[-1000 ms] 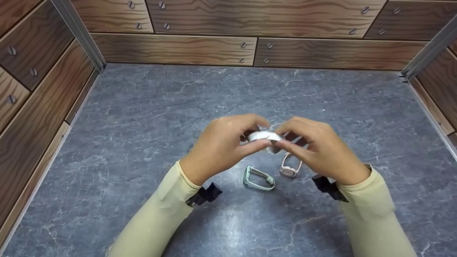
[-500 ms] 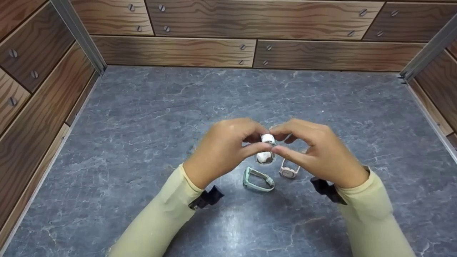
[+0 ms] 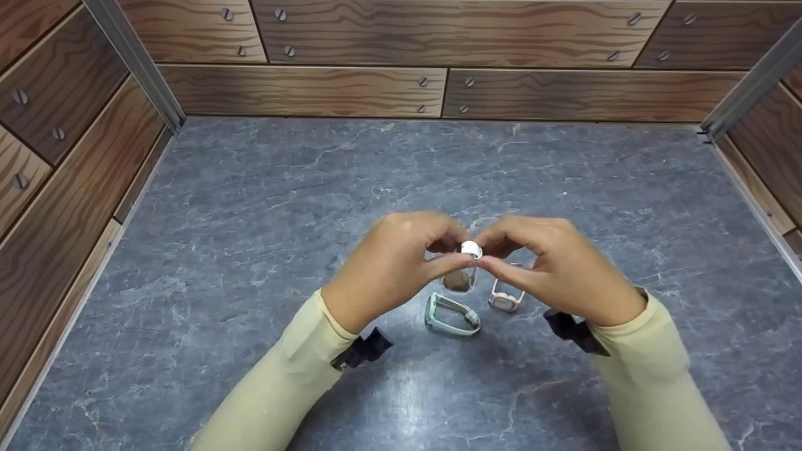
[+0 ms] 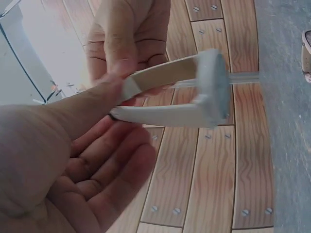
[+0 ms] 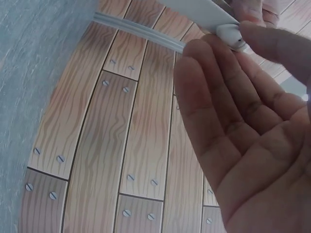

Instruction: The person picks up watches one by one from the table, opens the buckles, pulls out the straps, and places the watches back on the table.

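Note:
Between both hands hangs a white wristwatch [image 4: 158, 115], its strap looped round and its case [image 4: 212, 90] at the far end of the loop. My left hand [image 3: 404, 266] pinches the joined strap ends between thumb and fingers. From the other side, my right hand [image 3: 551, 266] pinches the same white band [image 3: 471, 249] with its thumb and fingertips. In the right wrist view the band [image 5: 229, 35] shows at the fingertips. On the table below lie a mint green watch [image 3: 432, 308], its strap looped, and a pale pink watch [image 3: 505, 302] partly hidden by the right thumb.
The grey marbled tabletop [image 3: 301, 169] spreads around the hands. Wood-patterned panels [image 3: 351, 91] wall the back and both sides, with metal corner posts [image 3: 147, 69]. A small black camera [image 3: 369, 347] sits at each wrist.
The white watch, blurred and held crosswise between the hands a second ago, now hangs with its case below the fingers. Both hands have closed in on its strap ends. The table watches stay put.

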{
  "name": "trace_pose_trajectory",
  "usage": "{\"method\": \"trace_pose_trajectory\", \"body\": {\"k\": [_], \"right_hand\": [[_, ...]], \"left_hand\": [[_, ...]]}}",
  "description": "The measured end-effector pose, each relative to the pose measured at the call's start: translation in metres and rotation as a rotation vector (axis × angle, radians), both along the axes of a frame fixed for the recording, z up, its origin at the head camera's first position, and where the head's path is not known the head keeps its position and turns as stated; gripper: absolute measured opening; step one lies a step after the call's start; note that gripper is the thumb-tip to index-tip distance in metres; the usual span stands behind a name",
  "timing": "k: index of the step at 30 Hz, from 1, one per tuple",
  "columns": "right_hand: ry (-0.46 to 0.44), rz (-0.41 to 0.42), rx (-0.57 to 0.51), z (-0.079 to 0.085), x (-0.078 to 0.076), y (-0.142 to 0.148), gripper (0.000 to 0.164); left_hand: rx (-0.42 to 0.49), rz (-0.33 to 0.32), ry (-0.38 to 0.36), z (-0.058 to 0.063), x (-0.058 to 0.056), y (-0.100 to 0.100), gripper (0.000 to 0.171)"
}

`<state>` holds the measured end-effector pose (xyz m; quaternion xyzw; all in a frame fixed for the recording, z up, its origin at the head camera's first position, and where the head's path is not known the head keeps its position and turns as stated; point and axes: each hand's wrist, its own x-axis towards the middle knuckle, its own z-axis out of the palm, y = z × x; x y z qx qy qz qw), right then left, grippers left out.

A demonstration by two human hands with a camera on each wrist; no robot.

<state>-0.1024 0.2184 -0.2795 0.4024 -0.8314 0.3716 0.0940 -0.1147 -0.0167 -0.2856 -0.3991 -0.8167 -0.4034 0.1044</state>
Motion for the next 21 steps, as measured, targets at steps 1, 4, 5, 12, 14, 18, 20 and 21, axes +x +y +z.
{"method": "trace_pose_trajectory", "body": {"k": [1,4,5,12,14,18,20,21], "right_hand": [[0.007,-0.002,0.002,-0.0004,0.0002,-0.0003,0.02],[0.016,-0.018,-0.002,-0.0014,0.0012,-0.0009,0.021],[0.01,-0.027,-0.004,-0.0013,0.0017,-0.0008,0.02],[0.033,-0.046,0.017,-0.0012,0.0003,-0.0011,0.019],[0.039,-0.044,0.022,-0.0016,0.0001,-0.0012,0.021],[0.033,-0.046,0.024,-0.0019,0.0003,-0.0009,0.021],[0.037,-0.048,0.032,-0.0019,0.0003,-0.0011,0.02],[0.048,-0.046,0.035,-0.0021,0.0001,-0.0011,0.019]], "left_hand": [[-0.013,-0.001,0.006,-0.0001,0.0003,-0.0002,0.014],[-0.034,0.003,0.018,0.0,0.0007,0.0002,0.013],[-0.027,0.001,0.013,-0.0003,0.0005,0.0006,0.013],[-0.036,0.015,-0.01,-0.0007,0.0006,0.0007,0.016],[-0.059,0.016,-0.01,-0.0005,0.0011,0.0009,0.016],[-0.073,0.003,-0.01,-0.001,0.0017,0.0016,0.019],[-0.068,-0.013,-0.01,-0.0014,0.0015,0.0018,0.019],[-0.066,-0.021,-0.007,-0.0016,0.0014,0.0018,0.019]]}}
